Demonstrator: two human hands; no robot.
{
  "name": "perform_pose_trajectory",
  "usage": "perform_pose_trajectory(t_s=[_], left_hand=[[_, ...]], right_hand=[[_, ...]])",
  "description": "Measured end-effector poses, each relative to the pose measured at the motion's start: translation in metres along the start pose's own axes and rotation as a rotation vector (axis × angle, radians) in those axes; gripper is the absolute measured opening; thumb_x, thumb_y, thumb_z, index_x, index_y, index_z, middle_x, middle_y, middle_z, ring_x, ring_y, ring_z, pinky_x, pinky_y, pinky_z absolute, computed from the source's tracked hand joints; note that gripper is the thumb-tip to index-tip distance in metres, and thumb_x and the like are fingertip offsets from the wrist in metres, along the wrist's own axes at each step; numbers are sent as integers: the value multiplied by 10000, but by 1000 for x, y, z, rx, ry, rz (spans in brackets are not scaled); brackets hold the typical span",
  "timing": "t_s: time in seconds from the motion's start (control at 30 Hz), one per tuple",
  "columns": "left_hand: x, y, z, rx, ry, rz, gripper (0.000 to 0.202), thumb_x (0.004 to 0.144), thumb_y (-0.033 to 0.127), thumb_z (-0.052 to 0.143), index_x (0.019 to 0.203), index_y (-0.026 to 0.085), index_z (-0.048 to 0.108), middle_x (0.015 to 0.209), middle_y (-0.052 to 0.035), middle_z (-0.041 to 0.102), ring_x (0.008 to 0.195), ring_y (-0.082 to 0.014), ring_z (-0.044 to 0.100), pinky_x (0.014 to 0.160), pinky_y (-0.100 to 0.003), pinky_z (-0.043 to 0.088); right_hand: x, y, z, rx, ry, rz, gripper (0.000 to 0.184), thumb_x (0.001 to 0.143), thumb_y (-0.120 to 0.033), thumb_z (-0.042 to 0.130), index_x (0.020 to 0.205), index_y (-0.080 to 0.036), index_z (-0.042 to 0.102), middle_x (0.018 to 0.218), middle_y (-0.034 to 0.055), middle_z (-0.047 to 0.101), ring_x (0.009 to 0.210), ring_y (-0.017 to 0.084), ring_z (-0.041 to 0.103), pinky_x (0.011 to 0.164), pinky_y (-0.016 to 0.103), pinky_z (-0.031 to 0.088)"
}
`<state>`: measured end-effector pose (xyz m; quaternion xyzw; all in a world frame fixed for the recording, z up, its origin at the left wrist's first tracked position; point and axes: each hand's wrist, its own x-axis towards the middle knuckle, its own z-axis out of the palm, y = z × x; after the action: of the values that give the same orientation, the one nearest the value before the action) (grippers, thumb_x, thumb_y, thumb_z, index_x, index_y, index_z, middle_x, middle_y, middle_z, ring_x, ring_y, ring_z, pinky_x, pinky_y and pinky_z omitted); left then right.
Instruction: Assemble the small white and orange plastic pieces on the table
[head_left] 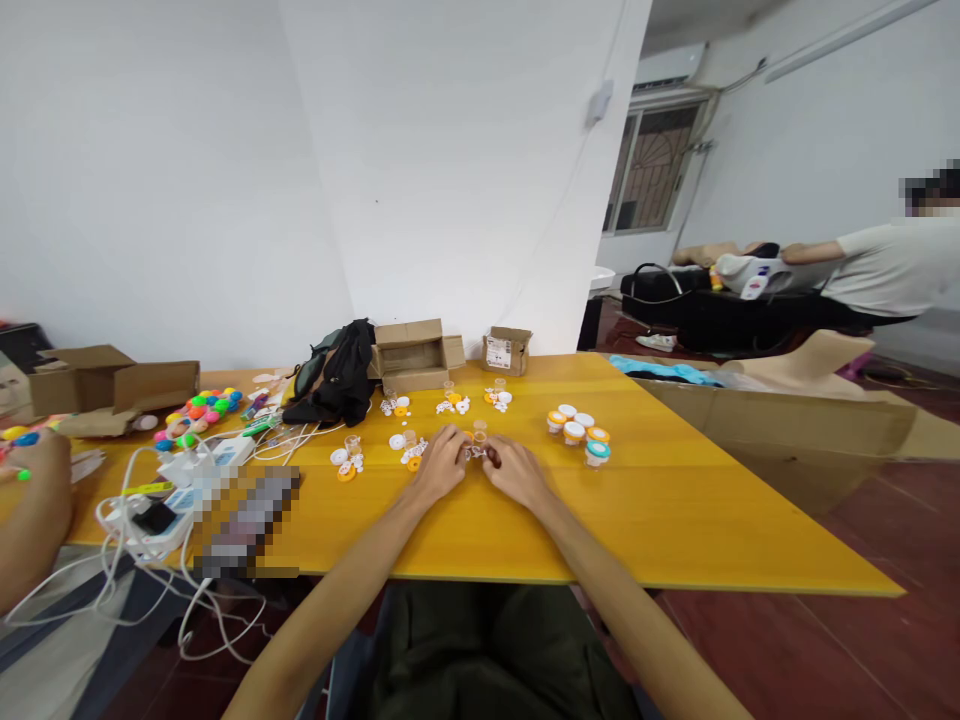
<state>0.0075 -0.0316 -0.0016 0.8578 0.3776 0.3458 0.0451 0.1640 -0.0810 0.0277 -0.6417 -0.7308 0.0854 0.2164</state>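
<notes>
My left hand [446, 462] and my right hand [516, 470] meet over the yellow table, fingertips close together. The fingers of both are curled into a pinch, and whatever sits in them is too small to make out. Little white pieces [475, 453] lie between the fingertips, beside a clear cup [480, 430] just beyond them. Left of my left hand stands another clear cup [409, 439] with a white lid [396, 442] and a heap of small white and orange parts [415, 457]. Lidded clear jars [574, 432] are grouped to the right of my right hand.
More piles of small parts [453, 404] lie farther back. Open cardboard boxes [412, 358] and a black bag [337, 372] stand by the wall. At left are colourful balls [202, 408], a power strip [187, 500] with tangled cables, and another person's hand [41, 470].
</notes>
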Motion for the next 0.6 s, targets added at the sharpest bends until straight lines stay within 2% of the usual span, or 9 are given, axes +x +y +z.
perform_pose_trajectory(t_s=[0.2,0.37,0.6], left_hand=[[-1,-1,1,-23,15,-15,356,790,-12,468,989,235,629,956,-40,568,951,-200,574,888,-335,493],[-2,-4,4,-25,17,-16,359,808,13,469,1049,235,614,1054,-60,555,1009,-215,571,931,-371,496],[-2,-11,8,-50,7,-5,329,826,10,446,1025,217,607,1109,-70,561,1054,-215,571,952,-375,487]], right_hand=[[1,2,2,-13,33,49,240,830,-134,485,963,-224,664,987,49,706,887,190,640,682,261,394],[4,8,10,4,89,0,229,795,-135,508,912,-250,667,970,39,711,876,200,646,666,271,414],[4,8,14,50,94,4,246,774,-128,517,924,-246,672,1005,61,698,938,236,643,727,305,445]])
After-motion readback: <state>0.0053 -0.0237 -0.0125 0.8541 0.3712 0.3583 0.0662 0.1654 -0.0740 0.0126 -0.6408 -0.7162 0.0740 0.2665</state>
